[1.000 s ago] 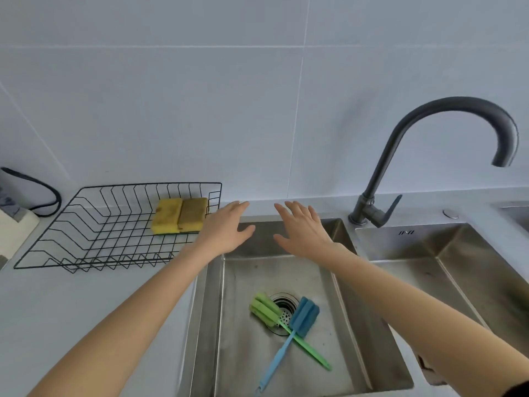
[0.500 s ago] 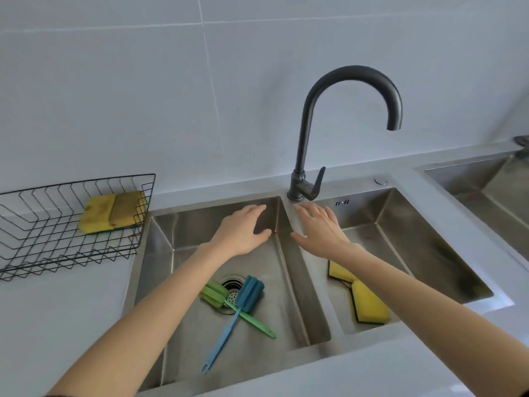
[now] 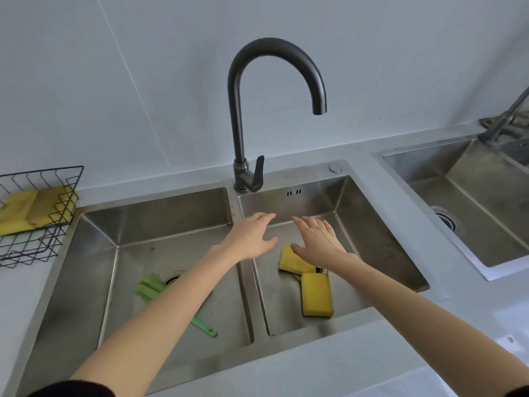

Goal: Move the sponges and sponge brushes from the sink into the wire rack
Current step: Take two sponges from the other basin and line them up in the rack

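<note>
Two yellow sponges lie in the right basin of the double sink [image 3: 380,230]: one sponge [image 3: 316,295] in full view, a second sponge [image 3: 290,260] partly under my right hand [image 3: 319,242]. My right hand hovers open just above that second sponge. My left hand [image 3: 252,236] is open over the divider between the basins. A green sponge brush [image 3: 151,287] lies by the left basin's drain, its handle end [image 3: 207,329] showing past my left forearm. My forearm hides the blue brush. The black wire rack [image 3: 43,213] at the far left holds two yellow sponges [image 3: 31,209].
A tall black gooseneck faucet [image 3: 243,138] rises behind the divider, its spout over the right basin. A second steel sink [image 3: 469,202] with its own tap lies at the far right. Grey countertop surrounds the basins.
The view has swung right, from the rack and left basin to the right basin. Both open hands travelled right with it and now hover over the right basin's sponges.
</note>
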A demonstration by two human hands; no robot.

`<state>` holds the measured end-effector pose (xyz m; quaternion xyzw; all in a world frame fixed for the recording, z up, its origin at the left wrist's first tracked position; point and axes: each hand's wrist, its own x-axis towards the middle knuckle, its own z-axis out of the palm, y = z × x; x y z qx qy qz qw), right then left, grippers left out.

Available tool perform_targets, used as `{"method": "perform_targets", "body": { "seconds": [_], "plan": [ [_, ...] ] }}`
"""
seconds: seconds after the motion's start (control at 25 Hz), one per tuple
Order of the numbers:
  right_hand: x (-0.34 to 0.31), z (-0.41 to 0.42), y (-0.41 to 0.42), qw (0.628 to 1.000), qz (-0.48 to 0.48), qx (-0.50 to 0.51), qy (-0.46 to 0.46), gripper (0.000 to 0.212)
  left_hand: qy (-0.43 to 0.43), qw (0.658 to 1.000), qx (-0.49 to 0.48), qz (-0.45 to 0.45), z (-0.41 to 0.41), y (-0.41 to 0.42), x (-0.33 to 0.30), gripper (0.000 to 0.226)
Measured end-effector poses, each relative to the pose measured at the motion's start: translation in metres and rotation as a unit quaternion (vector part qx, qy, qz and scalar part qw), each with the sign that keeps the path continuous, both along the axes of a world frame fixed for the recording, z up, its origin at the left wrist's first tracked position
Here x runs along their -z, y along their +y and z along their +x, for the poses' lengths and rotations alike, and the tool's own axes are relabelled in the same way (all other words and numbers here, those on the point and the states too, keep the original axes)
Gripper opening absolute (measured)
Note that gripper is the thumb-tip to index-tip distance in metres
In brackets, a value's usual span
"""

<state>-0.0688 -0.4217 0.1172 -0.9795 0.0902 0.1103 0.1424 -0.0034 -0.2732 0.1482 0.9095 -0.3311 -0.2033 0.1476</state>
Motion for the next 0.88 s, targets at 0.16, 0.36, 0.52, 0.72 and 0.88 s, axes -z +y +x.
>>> {"method": "perform_targets", "body": {
  "seconds": [0.16,0.36,0.52,0.72,0.88],
  "plan": [
    [0.022,-0.006,-0.03,0.999,0.028,0.024,0.035,0.066,0.021,0.999,0.003,0.034,0.0,-0.032,0.019,0.062],
    [0.055,-0.01,-0.054,0.99,0.08,0.059,0.1,0.068,0.04,0.997,-0.002,0.063,0.003,-0.054,0.05,0.065],
    [0.083,-0.008,-0.064,0.98,0.104,0.083,0.15,0.067,0.073,0.993,0.003,0.088,0.008,-0.066,0.079,0.067],
    [0.114,-0.007,-0.066,0.961,0.127,0.112,0.22,0.071,0.09,0.986,0.026,0.137,0.017,-0.078,0.113,0.071],
    [0.131,-0.006,-0.07,0.945,0.147,0.183,0.227,0.06,0.099,0.978,0.032,0.179,0.024,-0.089,0.135,0.077]
  ]
}}
